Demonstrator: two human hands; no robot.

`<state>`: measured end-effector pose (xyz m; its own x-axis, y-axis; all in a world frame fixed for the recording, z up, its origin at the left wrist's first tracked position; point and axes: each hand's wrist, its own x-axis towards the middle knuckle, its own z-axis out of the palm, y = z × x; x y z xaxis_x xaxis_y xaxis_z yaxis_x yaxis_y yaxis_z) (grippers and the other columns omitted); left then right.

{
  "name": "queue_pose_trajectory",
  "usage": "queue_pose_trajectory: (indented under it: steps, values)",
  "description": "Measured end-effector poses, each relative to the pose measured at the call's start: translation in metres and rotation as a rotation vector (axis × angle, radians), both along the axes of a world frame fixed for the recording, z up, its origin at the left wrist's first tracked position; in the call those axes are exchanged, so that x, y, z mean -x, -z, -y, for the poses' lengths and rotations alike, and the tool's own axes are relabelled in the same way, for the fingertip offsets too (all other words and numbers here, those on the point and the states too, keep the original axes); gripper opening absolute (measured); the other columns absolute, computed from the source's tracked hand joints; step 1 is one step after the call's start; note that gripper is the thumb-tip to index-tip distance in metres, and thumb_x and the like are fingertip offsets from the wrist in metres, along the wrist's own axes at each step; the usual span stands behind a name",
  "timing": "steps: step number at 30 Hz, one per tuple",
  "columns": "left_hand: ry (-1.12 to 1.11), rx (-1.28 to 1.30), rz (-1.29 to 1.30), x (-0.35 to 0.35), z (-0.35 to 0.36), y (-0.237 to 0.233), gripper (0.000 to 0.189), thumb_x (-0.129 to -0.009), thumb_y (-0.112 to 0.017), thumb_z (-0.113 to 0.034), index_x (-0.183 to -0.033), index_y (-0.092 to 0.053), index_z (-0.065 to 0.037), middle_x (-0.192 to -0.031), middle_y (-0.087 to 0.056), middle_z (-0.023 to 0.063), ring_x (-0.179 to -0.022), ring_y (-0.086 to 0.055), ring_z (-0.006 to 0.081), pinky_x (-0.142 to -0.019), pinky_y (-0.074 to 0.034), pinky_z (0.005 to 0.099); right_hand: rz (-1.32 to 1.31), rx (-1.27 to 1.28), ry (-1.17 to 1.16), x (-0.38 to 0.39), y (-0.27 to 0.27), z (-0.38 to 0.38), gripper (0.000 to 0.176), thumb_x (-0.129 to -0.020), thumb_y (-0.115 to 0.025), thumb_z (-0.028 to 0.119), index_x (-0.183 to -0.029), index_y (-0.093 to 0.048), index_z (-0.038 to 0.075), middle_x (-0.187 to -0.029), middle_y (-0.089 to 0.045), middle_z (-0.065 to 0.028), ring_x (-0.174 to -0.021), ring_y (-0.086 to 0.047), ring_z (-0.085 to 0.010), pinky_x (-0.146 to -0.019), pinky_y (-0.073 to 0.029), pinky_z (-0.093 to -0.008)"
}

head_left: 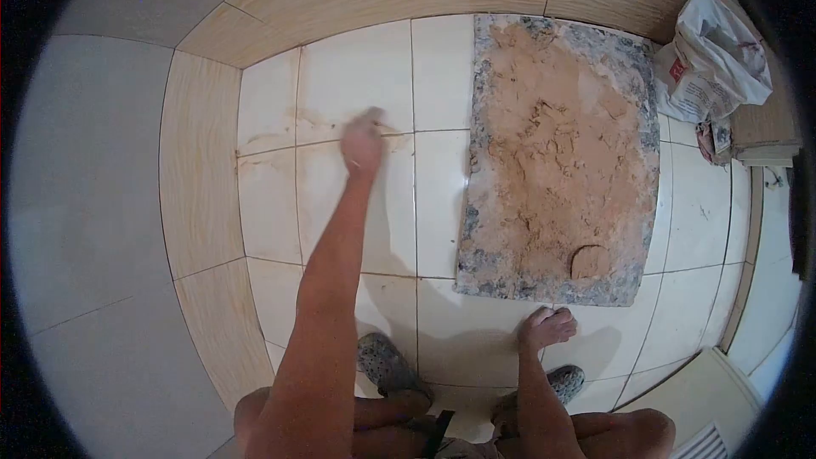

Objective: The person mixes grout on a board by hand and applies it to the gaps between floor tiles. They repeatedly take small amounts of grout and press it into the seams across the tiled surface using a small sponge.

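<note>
My left hand (364,141) reaches far forward and presses on the white floor tiles (357,76) at a grout line, where tan paste is smeared along the joint. Its fingers look closed; whether something small is under them is hidden. My right hand (548,327) rests with bent fingers on a tile just below the near edge of a speckled stone slab (493,276). The slab lies flat on the floor and carries a spread of tan powder or paste (557,144).
A white printed bag (710,64) stands open at the far right beside a small dark rag (712,140). Wood-look border tiles (200,170) frame the white tiles. My feet in grey clogs (387,361) are beneath me.
</note>
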<state>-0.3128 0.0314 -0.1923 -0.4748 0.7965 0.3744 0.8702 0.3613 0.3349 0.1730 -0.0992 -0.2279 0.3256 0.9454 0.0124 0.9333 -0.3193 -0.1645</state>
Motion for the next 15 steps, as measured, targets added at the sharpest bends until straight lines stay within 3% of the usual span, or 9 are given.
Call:
queue_pose_trajectory:
  steps: [1, 2, 3, 5, 7, 9, 10, 12, 15]
  values:
    - [0.011, 0.122, -0.027, -0.023, 0.009, 0.007, 0.034, -0.078, -0.054, -0.001, -0.107, -0.07, -0.01, -0.102, -0.07, 0.0133, -0.099, -0.064, 0.0323, -0.086, -0.051, 0.0427, -0.004, 0.004, 0.0, 0.001, -0.002, -0.001, 0.027, -0.082, -0.048, 0.024, -0.1, -0.049, 0.003, -0.102, -0.044, -0.0199, -0.097, -0.042, -0.0389, -0.08, -0.033, -0.0524]
    - [0.153, 0.039, 0.06, -0.045, 0.019, -0.002, 0.034, -0.079, -0.054, -0.001, -0.107, -0.07, -0.01, -0.107, -0.069, 0.0132, -0.101, -0.064, 0.0317, -0.09, -0.05, 0.0415, -0.004, 0.005, 0.007, 0.003, -0.006, -0.001, 0.027, -0.082, -0.048, 0.024, -0.1, -0.049, 0.003, -0.101, -0.044, -0.0198, -0.096, -0.042, -0.0389, -0.08, -0.033, -0.0524]
    - [0.153, 0.042, 0.047, -0.041, 0.023, -0.01, 0.034, -0.079, -0.054, -0.001, -0.107, -0.07, -0.01, -0.107, -0.069, 0.0132, -0.101, -0.064, 0.0317, -0.09, -0.05, 0.0415, -0.008, -0.001, 0.013, 0.006, -0.008, -0.002, 0.026, -0.082, -0.048, 0.023, -0.099, -0.049, 0.003, -0.101, -0.044, -0.0198, -0.096, -0.042, -0.0388, -0.08, -0.033, -0.0525]
    - [0.208, 0.082, 0.369, -0.032, 0.026, -0.021, 0.033, -0.08, -0.055, -0.003, -0.108, -0.07, -0.009, -0.11, -0.069, 0.0133, -0.104, -0.064, 0.031, -0.094, -0.049, 0.0393, -0.009, -0.011, 0.002, 0.006, -0.008, -0.001, 0.026, -0.082, -0.048, 0.023, -0.099, -0.049, 0.003, -0.101, -0.044, -0.0195, -0.096, -0.043, -0.0387, -0.08, -0.033, -0.0523]
    - [0.046, -0.098, 0.23, 0.01, 0.025, -0.02, 0.028, -0.086, -0.056, -0.011, -0.111, -0.07, -0.008, -0.105, -0.07, 0.0159, -0.097, -0.067, 0.0317, -0.087, -0.052, 0.038, 0.016, -0.025, 0.005, 0.002, -0.007, -0.002, 0.026, -0.082, -0.048, 0.023, -0.099, -0.049, 0.003, -0.1, -0.045, -0.0192, -0.095, -0.043, -0.0385, -0.08, -0.033, -0.0522]
    - [-0.388, 0.167, 0.319, 0.008, 0.015, -0.041, 0.027, -0.087, -0.057, -0.013, -0.11, -0.071, -0.01, -0.103, -0.07, 0.0157, -0.096, -0.066, 0.0325, -0.086, -0.051, 0.0397, -0.003, -0.018, -0.01, 0.002, -0.007, -0.002, 0.026, -0.082, -0.048, 0.024, -0.098, -0.05, 0.003, -0.099, -0.046, -0.0188, -0.095, -0.043, -0.0388, -0.079, -0.033, -0.0521]
    - [-0.394, 0.172, 0.322, 0.003, 0.02, -0.029, 0.027, -0.087, -0.057, -0.013, -0.11, -0.071, -0.01, -0.103, -0.07, 0.0157, -0.096, -0.066, 0.0325, -0.086, -0.051, 0.0397, -0.001, -0.013, -0.016, 0.002, -0.005, -0.001, 0.026, -0.082, -0.048, 0.024, -0.098, -0.05, 0.003, -0.099, -0.046, -0.0188, -0.095, -0.043, -0.0388, -0.079, -0.033, -0.0521]
    - [-0.112, -0.044, 0.092, -0.026, 0.018, -0.001, 0.027, -0.086, -0.058, -0.015, -0.11, -0.071, -0.013, -0.099, -0.07, 0.016, -0.092, -0.067, 0.032, -0.085, -0.051, 0.0406, -0.013, -0.018, -0.01, -0.001, -0.001, -0.001, 0.026, -0.082, -0.048, 0.025, -0.096, -0.05, 0.003, -0.099, -0.046, -0.019, -0.095, -0.044, -0.0391, -0.079, -0.034, -0.052]
    - [-0.085, 0.142, 0.213, -0.056, 0.017, -0.033, 0.027, -0.083, -0.059, -0.014, -0.107, -0.071, -0.012, -0.097, -0.07, 0.0151, -0.089, -0.067, 0.0321, -0.083, -0.052, 0.0414, 0.005, 0.017, 0.032, 0.005, -0.007, -0.003, 0.027, -0.082, -0.049, 0.026, -0.097, -0.05, 0.003, -0.1, -0.046, -0.0193, -0.096, -0.044, -0.0393, -0.08, -0.034, -0.052]
